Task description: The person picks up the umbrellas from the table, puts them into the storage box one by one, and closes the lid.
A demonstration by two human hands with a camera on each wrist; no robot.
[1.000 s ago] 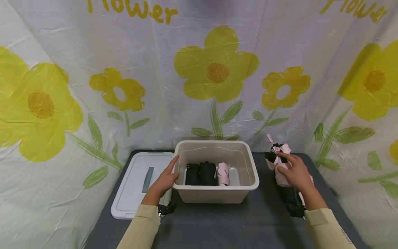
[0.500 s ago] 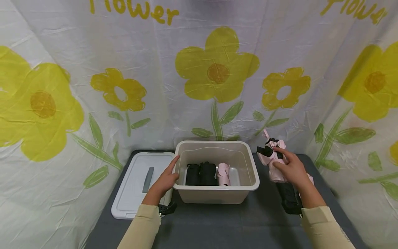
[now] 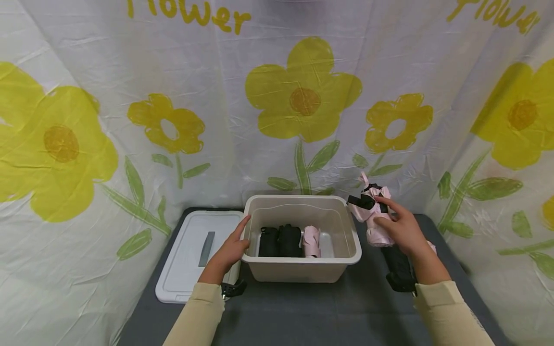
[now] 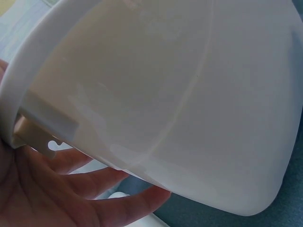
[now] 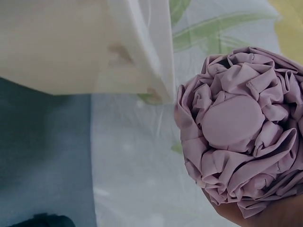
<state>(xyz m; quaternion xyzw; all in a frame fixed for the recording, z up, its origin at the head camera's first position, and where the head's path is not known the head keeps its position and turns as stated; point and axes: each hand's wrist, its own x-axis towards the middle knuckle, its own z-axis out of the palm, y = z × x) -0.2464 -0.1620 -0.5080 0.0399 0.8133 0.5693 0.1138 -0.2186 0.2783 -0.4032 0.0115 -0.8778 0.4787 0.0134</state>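
My right hand [image 3: 400, 229] grips a folded pink umbrella [image 3: 374, 217] with black trim, lifted just right of the beige plastic bin [image 3: 342, 223]. The right wrist view shows the umbrella's gathered pink top [image 5: 241, 125] beside the bin's wall [image 5: 71, 42]. My left hand [image 3: 229, 250] rests with straight fingers against the bin's left wall [image 4: 156, 94], thumb up at the rim. Inside the bin lie two black folded umbrellas [image 3: 279, 241] and one pink folded umbrella [image 3: 311, 241].
A white bin lid [image 3: 190, 252] lies flat left of the bin on the dark grey table [image 3: 303, 312]. A black folded umbrella [image 3: 398, 269] lies on the table under my right forearm. Flower-print curtains [image 3: 303, 96] close in the back and sides.
My right hand has lifted the pink umbrella up and leftward, closer to the bin's right rim. The left hand has stayed on the bin.
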